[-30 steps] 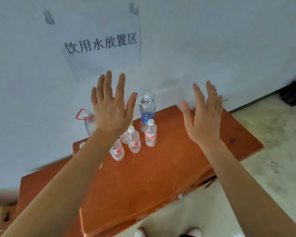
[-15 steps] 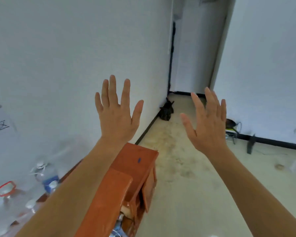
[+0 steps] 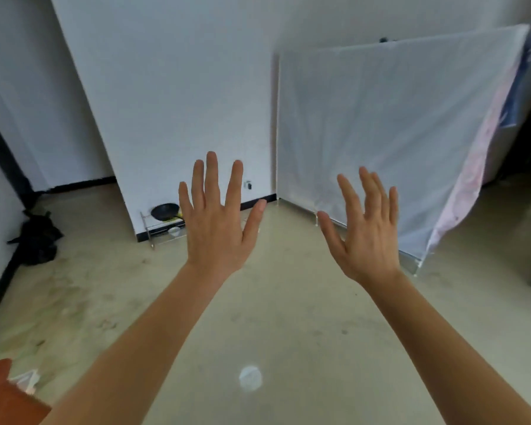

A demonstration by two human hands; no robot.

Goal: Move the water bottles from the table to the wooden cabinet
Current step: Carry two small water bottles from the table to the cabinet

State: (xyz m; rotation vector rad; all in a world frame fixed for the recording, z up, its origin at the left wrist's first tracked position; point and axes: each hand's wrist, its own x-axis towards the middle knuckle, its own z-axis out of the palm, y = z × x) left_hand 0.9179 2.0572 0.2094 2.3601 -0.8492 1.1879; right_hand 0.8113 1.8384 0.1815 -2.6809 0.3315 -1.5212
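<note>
My left hand and my right hand are both raised in front of me, fingers straight and spread, backs toward the camera, holding nothing. Only a corner of the orange wooden cabinet shows at the bottom left edge. No water bottles and no table are in view. Both forearms reach up from the bottom of the frame.
Beige floor stretches ahead. A white cloth-covered rack stands at the right. A low metal rack with a black pan sits against the white wall. A black bag lies at the left wall. A small white spot is on the floor.
The view has swung right, away from the cabinet and its bottles, which have left the frame. Both hands stay raised, spread and empty.
</note>
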